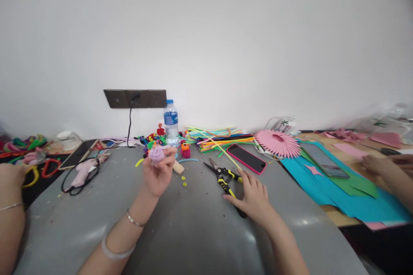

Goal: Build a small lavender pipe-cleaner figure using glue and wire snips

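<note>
My left hand [158, 175] is raised above the table, its fingers pinched round a small lilac coiled ornament [156, 154]. My right hand [253, 197] is low over the grey table, thumb and fingers apart across the handles of a pair of pliers [222, 172]. The pliers have black and yellow grips, and their jaws point away to the left, spread a little. A pale yellow pipe cleaner [222, 149] slants from the pile down to my right fingertips; whether they touch it I cannot tell. Small yellow-green bits [184, 184] and a tan piece [178, 167] lie between my hands.
Behind my hands are a water bottle [171, 123], many pipe cleaners [232, 139] and a pink-edged phone [247, 159]. A pink glue gun [83, 174] with a cord lies left. Blue paper [309, 184] and a pink paper fan [277, 143] lie right. Other people's hands are at both sides.
</note>
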{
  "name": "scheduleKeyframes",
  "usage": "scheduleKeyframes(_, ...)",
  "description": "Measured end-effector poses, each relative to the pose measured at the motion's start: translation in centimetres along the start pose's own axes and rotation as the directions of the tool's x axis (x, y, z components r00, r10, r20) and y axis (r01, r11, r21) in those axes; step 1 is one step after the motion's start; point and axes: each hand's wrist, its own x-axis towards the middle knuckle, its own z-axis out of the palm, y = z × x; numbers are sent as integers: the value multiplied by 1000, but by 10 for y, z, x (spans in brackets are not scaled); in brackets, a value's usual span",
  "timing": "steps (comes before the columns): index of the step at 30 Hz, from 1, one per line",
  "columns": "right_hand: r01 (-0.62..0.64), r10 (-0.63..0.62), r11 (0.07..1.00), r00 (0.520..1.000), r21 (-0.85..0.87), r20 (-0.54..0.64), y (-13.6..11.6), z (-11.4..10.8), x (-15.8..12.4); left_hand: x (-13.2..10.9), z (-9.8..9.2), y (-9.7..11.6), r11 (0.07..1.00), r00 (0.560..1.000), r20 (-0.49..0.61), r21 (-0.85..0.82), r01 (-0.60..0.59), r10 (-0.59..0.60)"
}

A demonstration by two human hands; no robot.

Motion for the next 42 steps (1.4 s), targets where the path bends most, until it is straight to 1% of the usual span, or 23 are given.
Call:
scheduleKeyframes(1,4,-3,999,1000,-52,18,6,4,-3,0,-1,0,1000,1000,-1,-5,-9,9)
scheduleKeyframes(3,60,-58,992,998,-108,16,12,8,-7,0,-1,0,999,999,-15,13,-43,43)
scheduleKeyframes(6,126,-130,977,991,-174,-12,8,5,-7,0,-1,-1,994,995,-52,72,-85,89)
scheduleKeyframes(8,135,-136,966,991,-220,11,3,1,-5,1,1,-1,987,991,-69,124,-102,111)
scheduleKeyframes(11,101,-88,965,994,-240,63,-6,-5,-2,1,4,-2,975,986,-86,184,-126,144)
scheduleKeyframes(13,61,-49,982,996,-176,68,-13,-10,-3,1,6,-3,976,985,-95,175,-126,144)
scheduleKeyframes(14,50,-44,993,997,-104,63,-17,-13,-4,0,6,-3,980,985,-99,158,-121,138)
scheduleKeyframes(16,48,-53,993,998,111,45,-29,-20,-7,-1,5,-2,987,989,-101,131,-96,110)
scheduleKeyframes(18,45,-69,934,996,354,55,-45,-29,-11,-2,3,-2,990,993,-94,129,-57,70)
scheduleKeyframes(19,43,-91,892,992,450,84,-54,-33,-13,-2,2,-2,990,995,-87,140,-34,47)
scheduleKeyframes(22,8,-158,803,967,596,199,-84,-40,-23,-1,-1,-2,981,997,-74,195,25,-11)
scheduleKeyframes(25,-46,-198,734,940,678,278,-106,-37,-35,0,-2,-2,964,997,-75,261,49,-31)
scheduleKeyframes(28,-76,-204,690,934,720,294,-117,-29,-43,0,-4,-3,942,997,-73,333,45,-22)
scheduleKeyframes(32,-79,-172,685,948,724,266,-122,-26,-44,-1,-8,-4,916,997,-60,397,59,-38)
scheduleKeyframes(36,-51,-180,692,954,720,240,-124,-28,-40,-2,-11,-6,906,998,-50,418,62,-45)
scheduleKeyframes(42,-18,-187,650,965,760,183,-127,-27,-38,-2,-11,-7,904,998,-31,421,70,-63)
